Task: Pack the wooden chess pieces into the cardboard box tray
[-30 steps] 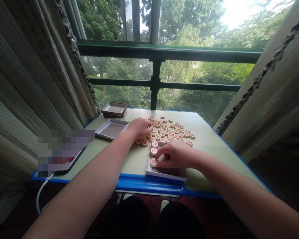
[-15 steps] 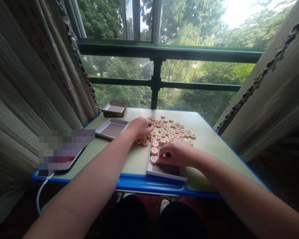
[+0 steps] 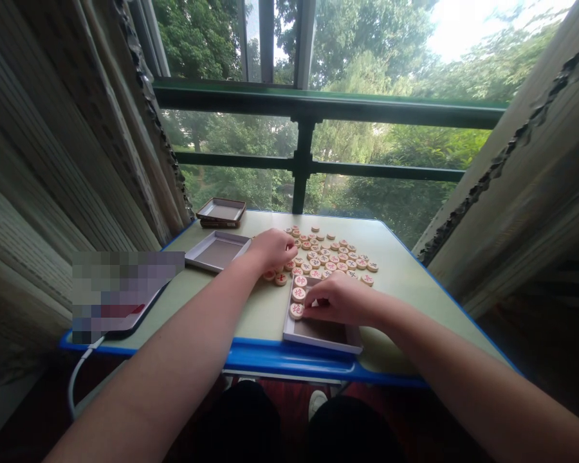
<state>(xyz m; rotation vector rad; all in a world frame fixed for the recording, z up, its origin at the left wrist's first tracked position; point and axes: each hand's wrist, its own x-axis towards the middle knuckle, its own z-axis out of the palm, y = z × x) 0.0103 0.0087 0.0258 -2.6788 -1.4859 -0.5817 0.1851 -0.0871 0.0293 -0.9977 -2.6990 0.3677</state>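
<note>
Round wooden Chinese chess pieces (image 3: pixel 324 260) with red and dark characters lie loosely spread on the pale table. At their left side is my left hand (image 3: pixel 273 249), its fingers curled together; what they hold, if anything, is hidden. Inside a shallow box tray (image 3: pixel 318 333) near the front edge, three red-marked pieces stand in a column along the left wall. My right hand (image 3: pixel 338 297) reaches over this tray, thumb and fingertips pinched at the side of the lowest Chinese chess piece (image 3: pixel 296 311). That hand's back hides part of the tray.
A second shallow tray (image 3: pixel 216 251) rests left of my left hand. Behind it sit stacked brown-edged box parts (image 3: pixel 220 211). A device with a white cable (image 3: pixel 80 360) lies at the left edge, partly blurred out. Curtains and a window with a green rail (image 3: pixel 328 108) surround the blue-rimmed table (image 3: pixel 294 355).
Both hands have stayed nearly in place. The lowest piece in the tray sits very slightly further left, with my right fingertips still at it. The view has shifted a little.
</note>
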